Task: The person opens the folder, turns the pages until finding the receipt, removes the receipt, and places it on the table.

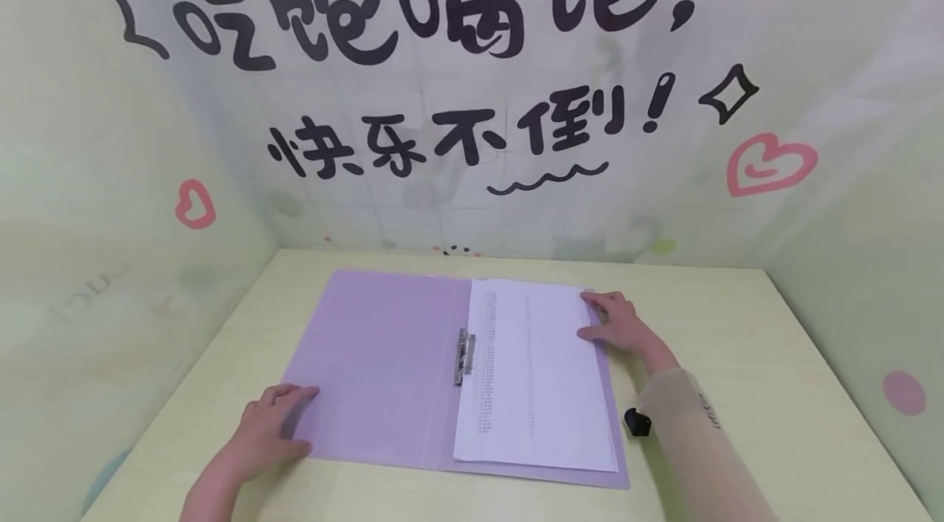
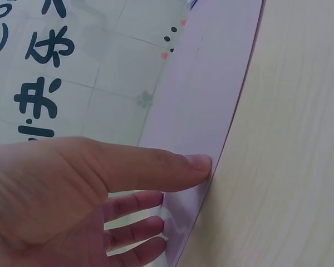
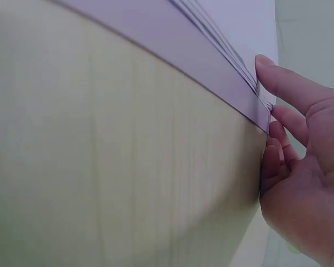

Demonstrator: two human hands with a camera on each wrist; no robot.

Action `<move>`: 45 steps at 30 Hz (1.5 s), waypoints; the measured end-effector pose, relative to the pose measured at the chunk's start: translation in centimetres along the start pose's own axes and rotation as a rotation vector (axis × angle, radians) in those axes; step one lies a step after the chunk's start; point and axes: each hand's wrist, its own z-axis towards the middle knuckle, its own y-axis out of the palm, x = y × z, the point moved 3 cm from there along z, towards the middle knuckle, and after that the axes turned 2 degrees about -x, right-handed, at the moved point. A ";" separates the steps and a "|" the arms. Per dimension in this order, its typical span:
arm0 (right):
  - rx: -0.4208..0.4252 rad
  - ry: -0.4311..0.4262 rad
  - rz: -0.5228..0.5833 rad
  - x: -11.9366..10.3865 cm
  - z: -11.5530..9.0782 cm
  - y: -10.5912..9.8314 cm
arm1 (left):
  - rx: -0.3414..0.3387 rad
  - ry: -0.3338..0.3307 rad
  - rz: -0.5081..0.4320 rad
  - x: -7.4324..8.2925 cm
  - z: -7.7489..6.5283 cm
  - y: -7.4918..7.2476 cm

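A purple folder (image 1: 372, 366) lies opened flat on the table, with a metal clip (image 1: 465, 356) at its spine. Printed white sheets of paper (image 1: 546, 391) rest on its right side. My left hand (image 1: 261, 428) touches the folder's lower left corner; in the left wrist view its thumb (image 2: 189, 169) lies on the cover near the edge, other fingertips by the side edge. At the upper right of the sheets is my right hand (image 1: 615, 324). Its thumb (image 3: 278, 78) touches the sheets' edge in the right wrist view, the index finger beside the corner and the remaining fingers curled below.
Beside the right forearm sits a small black object (image 1: 637, 422). The pale wooden table (image 1: 737, 358) meets a printed cloth backdrop (image 1: 413, 211) with black lettering, and light walls stand at both sides.
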 end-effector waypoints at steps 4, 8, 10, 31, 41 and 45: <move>0.003 -0.006 0.009 -0.4 -0.2 -0.2 | -0.007 -0.004 -0.002 0.1 -0.1 -0.1; 0.019 -0.019 0.013 -0.5 -0.3 -0.2 | -0.009 -0.005 -0.012 0.1 -0.2 -0.3; 0.047 -0.030 0.019 -0.5 -0.2 -0.1 | -0.011 -0.001 -0.016 0.2 -0.1 -0.3; 0.143 -0.041 0.263 -0.8 -0.7 -0.4 | -0.011 0.002 -0.003 -0.3 0.1 0.0; 0.157 -0.055 0.224 -1.7 -1.1 -1.1 | 0.008 0.017 -0.008 -0.5 0.0 0.1; 0.145 -0.098 0.202 -2.2 -1.1 -1.8 | 0.010 0.019 -0.007 -0.8 -0.1 0.2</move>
